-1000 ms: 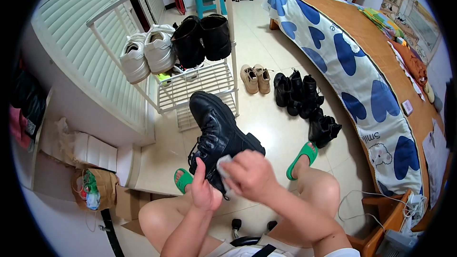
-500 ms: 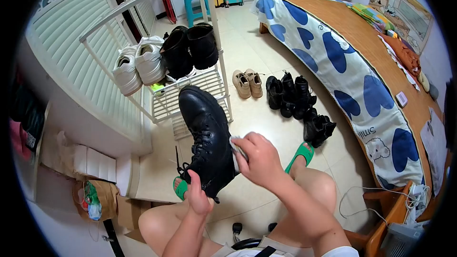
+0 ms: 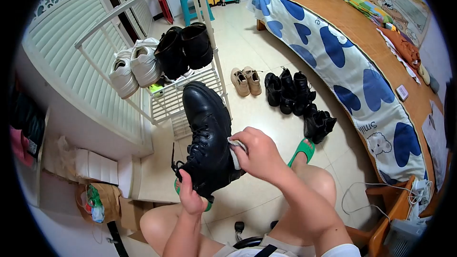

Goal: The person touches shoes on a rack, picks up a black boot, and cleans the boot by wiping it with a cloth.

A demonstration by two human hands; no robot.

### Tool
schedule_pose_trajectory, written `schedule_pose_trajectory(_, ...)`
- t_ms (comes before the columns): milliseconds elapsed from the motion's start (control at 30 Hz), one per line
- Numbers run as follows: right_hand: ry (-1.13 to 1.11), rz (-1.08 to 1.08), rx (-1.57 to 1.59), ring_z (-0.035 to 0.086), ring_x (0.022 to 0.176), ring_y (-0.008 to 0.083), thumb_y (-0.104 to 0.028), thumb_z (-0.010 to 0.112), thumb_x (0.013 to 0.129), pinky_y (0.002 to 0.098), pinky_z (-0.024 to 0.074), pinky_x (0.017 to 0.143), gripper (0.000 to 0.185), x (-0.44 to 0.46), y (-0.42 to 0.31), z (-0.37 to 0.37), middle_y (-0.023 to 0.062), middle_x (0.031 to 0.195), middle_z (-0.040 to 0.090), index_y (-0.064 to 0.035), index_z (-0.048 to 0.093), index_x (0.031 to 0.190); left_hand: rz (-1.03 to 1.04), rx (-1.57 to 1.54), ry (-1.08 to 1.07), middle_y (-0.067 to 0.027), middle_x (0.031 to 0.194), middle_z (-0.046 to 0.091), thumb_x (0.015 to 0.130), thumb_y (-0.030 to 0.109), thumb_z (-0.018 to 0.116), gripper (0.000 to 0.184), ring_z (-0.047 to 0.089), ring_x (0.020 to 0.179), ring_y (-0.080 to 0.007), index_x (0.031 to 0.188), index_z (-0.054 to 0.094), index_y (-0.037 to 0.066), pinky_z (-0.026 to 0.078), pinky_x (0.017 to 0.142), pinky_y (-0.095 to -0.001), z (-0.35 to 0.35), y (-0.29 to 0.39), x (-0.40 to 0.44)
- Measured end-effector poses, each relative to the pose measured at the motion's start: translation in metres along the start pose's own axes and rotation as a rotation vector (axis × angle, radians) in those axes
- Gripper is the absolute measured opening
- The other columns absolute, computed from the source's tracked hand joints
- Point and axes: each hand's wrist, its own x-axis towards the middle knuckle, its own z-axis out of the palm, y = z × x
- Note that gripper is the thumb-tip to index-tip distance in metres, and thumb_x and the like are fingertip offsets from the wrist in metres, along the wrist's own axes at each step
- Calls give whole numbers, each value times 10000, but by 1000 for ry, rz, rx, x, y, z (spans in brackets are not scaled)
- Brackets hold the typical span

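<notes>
A black lace-up boot [image 3: 205, 123] is held up over my lap, toe pointing away from me and sole turned to the right. My left hand [image 3: 191, 195] grips it at the ankle opening, thumb on the outside and the other fingers hidden behind or inside it. Pinched in my right hand [image 3: 259, 154] is a whitish folded cloth [image 3: 236, 150], pressed against the boot's right side near the sole. Loose laces [image 3: 175, 162] hang at the boot's left.
A white shoe rack [image 3: 188, 93] with white sneakers [image 3: 124, 74] and black shoes [image 3: 196, 45] stands ahead. Beige shoes [image 3: 246, 82] and several black boots [image 3: 287, 90] are on the floor. A bed [image 3: 323, 52] runs along the right; a paper bag [image 3: 112, 200] sits lower left.
The boot has tilted slightly, its toe shifting a little right. My right hand has moved slightly up with the cloth along the boot's side. My left hand keeps its grip.
</notes>
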Motion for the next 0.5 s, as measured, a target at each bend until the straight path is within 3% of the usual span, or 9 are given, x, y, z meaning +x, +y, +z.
schedule_pose_trajectory(67,-22,-17,36,658,801,307,-147,690,819,388,532,718,127,5,1,-11,146,826,651,-51,704,900,17,-3,-15,-110,1354,566,1027,514,345,609,567,1216,-276,1371,493,34,433,1061,-431,12,9,2)
schedule_pose_trajectory(167,-27,334,468,641,671,108,-301,719,879,306,517,583,296,6,1,-34,82,804,683,-11,675,913,-12,-274,-8,-118,1392,534,1031,488,358,586,544,1242,-290,1384,482,37,415,1078,-433,31,26,6)
schedule_pose_trajectory(200,-32,329,468,641,671,108,-301,719,879,306,517,583,296,4,2,-42,82,804,683,-11,675,913,-6,-335,-9,-119,1404,523,1031,481,364,580,530,1257,-293,1389,479,39,401,1090,-437,31,28,8)
schedule_pose_trajectory(267,-50,530,792,629,721,87,-364,728,877,282,512,611,357,2,3,-58,51,794,660,-16,671,927,10,-402,-5,-121,1416,512,1030,474,371,574,515,1271,-297,1393,476,42,387,1101,-441,31,29,9)
schedule_pose_trajectory(467,-379,620,798,611,786,92,-432,727,872,249,499,680,410,-11,21,-53,32,840,663,-39,671,977,73,-570,76,-123,1458,461,1027,491,356,610,451,1329,-318,1445,404,49,350,1126,-475,26,32,13)
schedule_pose_trajectory(500,-386,590,872,595,807,92,-457,729,864,249,500,675,504,-12,22,-47,33,915,656,-22,630,1098,93,-592,70,-119,1461,459,1026,487,364,604,449,1330,-317,1447,405,56,349,1127,-476,25,33,13)
